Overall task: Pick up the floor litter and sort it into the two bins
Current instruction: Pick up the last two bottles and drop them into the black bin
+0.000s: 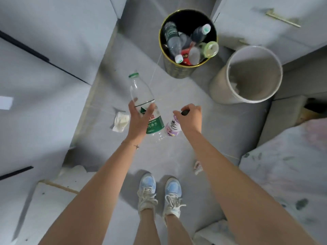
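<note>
Hands full: left hand (pixel 137 119) grips clear bottle (pixel 144 101), right hand (pixel 190 119) purple bottle (pixel 172 127); drop both neck-first into black bin (pixel 177 68) at 12 o'clock.

Soft even indoor light, faint shadows under shoes (pixel 159 193), slight motion blur, strong wide-angle bending at edges

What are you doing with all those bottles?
A person is tidying litter off the floor. The left hand holds a clear water bottle with a green label, and the right hand holds a small purple bottle. The black bin ahead already holds several bottles; the beige bin beside it looks nearly empty. Crumpled paper lies on the floor.
</note>
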Demonstrator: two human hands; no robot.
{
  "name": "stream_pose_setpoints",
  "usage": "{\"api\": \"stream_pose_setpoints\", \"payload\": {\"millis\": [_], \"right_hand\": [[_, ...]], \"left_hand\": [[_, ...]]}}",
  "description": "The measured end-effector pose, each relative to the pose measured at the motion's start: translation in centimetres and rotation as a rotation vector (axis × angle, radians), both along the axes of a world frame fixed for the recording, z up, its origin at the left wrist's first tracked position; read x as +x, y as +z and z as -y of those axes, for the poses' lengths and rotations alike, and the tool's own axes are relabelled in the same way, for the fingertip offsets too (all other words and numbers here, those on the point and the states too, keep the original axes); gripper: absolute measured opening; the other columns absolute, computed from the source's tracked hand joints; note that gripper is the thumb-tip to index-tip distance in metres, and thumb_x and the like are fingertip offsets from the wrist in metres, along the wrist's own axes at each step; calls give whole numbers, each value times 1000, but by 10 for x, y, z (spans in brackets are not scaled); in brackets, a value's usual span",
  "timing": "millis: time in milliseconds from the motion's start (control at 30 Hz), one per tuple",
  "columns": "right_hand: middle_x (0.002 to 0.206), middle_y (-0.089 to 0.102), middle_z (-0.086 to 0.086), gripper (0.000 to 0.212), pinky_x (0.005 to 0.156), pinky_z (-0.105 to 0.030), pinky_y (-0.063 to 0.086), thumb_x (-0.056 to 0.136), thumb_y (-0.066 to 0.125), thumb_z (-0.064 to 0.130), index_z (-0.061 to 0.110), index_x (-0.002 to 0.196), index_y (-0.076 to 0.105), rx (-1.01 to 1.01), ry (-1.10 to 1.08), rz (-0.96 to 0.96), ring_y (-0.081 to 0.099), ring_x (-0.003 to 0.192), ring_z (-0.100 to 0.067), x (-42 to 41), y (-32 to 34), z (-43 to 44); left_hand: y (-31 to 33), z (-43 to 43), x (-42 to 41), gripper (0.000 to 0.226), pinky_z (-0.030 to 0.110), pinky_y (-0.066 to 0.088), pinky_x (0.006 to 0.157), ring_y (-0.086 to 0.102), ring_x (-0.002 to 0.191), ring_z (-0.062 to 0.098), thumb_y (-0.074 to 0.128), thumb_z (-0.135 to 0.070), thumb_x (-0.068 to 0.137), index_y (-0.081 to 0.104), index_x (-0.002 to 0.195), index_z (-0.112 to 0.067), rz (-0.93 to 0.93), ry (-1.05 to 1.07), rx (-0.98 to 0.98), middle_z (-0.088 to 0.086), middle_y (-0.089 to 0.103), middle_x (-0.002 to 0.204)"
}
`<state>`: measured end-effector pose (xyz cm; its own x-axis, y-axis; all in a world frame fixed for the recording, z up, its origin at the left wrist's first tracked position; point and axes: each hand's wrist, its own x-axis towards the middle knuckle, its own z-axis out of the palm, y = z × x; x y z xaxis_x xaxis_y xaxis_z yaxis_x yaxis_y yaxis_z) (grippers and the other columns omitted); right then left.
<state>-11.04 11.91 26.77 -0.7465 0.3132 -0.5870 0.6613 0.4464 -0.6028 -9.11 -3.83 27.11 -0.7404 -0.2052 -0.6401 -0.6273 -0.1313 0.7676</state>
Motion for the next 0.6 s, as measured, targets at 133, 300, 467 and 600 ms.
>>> {"api": "stream_pose_setpoints", "payload": {"millis": [133, 300, 467, 600], "right_hand": [[109, 45, -5, 23, 68, -13, 33, 79, 70, 15, 5, 98, 63, 8, -114, -98, 40, 66, 4, -50, 43, -38], [113, 49, -10, 23, 64, 5, 34, 77, 68, 10, 5, 99, 63, -2, -182, -167, 39, 69, 4, -106, 57, -65], [105, 42, -1, 20, 63, 5, 35, 79, 67, 9, 7, 98, 63, -38, -203, -185, 45, 73, -5, -148, 49, -76], [105, 44, 0, 17, 67, -3, 36, 79, 68, 11, 11, 96, 64, -13, -227, -222, 48, 81, -9, -184, 48, -79]], "left_hand": [[26, -43, -56, 56, 25, 53, 84, 63, 102, 17, 67, -18, 90, 29, 132, -19, -73, -102, -30, 9, 55, 122], [25, -74, -127, 63, 10, 51, 74, 57, 100, 15, 74, -1, 79, 29, 121, -15, -196, -223, -174, 6, 46, 117], [16, -88, -178, 65, 29, 55, 88, 62, 111, 26, 76, -23, 72, 31, 119, -23, -230, -309, -107, 19, 51, 130], [16, -88, -213, 58, 28, 55, 90, 62, 110, 17, 70, -29, 82, 33, 125, -16, -249, -306, -98, 15, 50, 132]]}}
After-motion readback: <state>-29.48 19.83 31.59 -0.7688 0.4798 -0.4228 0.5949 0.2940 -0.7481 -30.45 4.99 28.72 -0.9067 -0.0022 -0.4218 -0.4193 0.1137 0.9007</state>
